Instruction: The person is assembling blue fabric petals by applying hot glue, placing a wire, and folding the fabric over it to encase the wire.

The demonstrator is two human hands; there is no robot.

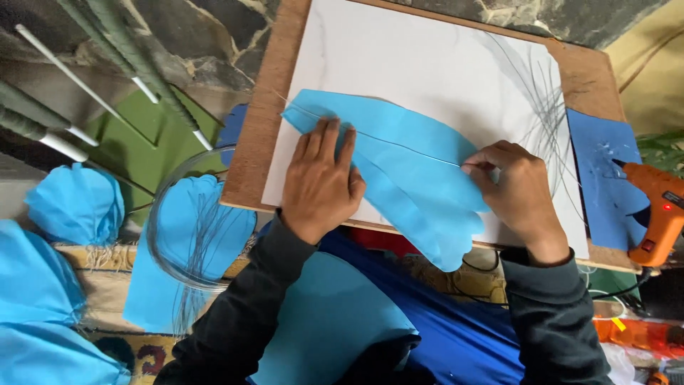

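Pressing: left hand (pixel 320 182) is lying flat, fingers spread, on blue petal sheet (pixel 399 171) at frame centre.
Pinching: right hand (pixel 516 189) is closing fingertips on thin wire (pixel 399 141).
Risk: wire is likely sliding off-line if pressure eases.
Far right: orange glue gun (pixel 662 214) is resting near board (pixel 249 164) edge.

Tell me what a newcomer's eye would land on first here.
First, the light blue petal-shaped sheet across the white board, pressed flat by the left hand while the right hand pinches a thin wire along its middle. Next, the orange glue gun at the right edge.
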